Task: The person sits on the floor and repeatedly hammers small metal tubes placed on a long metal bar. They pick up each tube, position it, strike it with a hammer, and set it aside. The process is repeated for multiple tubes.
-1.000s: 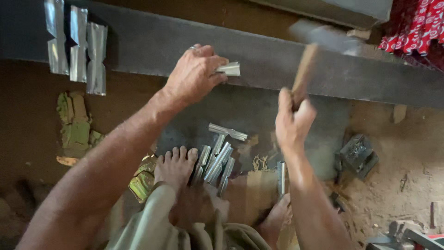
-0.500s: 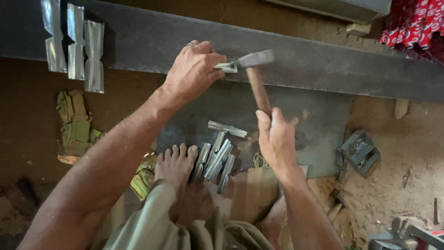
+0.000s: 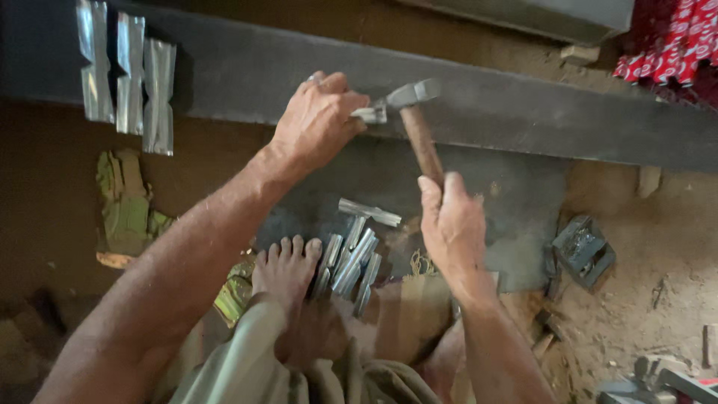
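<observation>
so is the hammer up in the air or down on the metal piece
Down. The hammer head sits against the small metal piece that the left hand pinches on the dark beam; the right hand grips its handle.

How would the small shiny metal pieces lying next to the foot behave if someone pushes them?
The metal pieces look like thin folded sheet, so probably light and stiff. Their flat, angular sides suggest they would slide rather than roll. They lie loosely piled beside the foot, so a push would likely scatter them.
</observation>
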